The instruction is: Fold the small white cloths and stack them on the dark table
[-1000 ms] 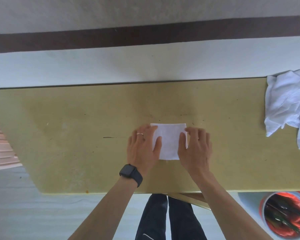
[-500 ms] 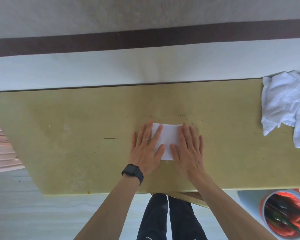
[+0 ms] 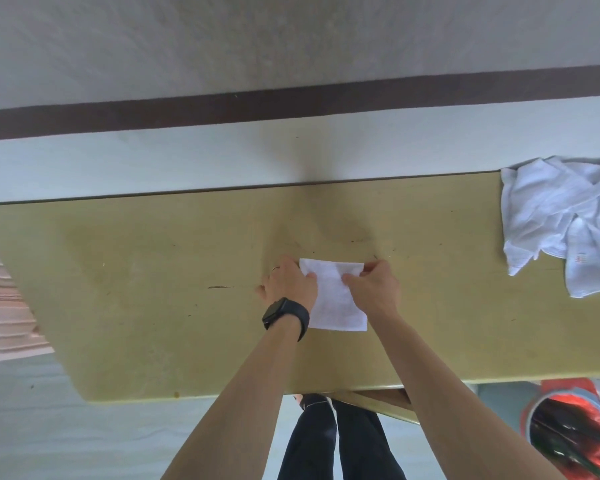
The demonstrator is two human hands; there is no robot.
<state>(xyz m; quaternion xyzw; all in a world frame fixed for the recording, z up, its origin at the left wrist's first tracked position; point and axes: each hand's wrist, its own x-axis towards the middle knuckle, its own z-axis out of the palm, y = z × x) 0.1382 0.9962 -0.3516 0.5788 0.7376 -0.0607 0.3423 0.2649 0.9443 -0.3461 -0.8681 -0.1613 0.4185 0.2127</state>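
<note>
A small white cloth (image 3: 336,306), folded into a rectangle, lies flat on the olive-yellow table (image 3: 153,289) near its middle. My left hand (image 3: 288,285), with a ring and a black watch on the wrist, pinches the cloth's far left corner. My right hand (image 3: 371,285) pinches the far right corner between thumb and fingers. A heap of unfolded white cloths (image 3: 561,220) lies at the table's far right edge, apart from both hands.
A round bin (image 3: 575,438) with red and dark contents stands on the floor at the lower right. A pink slatted object (image 3: 0,299) sits at the left, beside the table. My dark trousers show below the table's near edge.
Both hands lay flat pressing the cloth; now their fingers have curled and pinch its two far corners. The view has shifted, so the cloth sits slightly lower and the heap further left.
</note>
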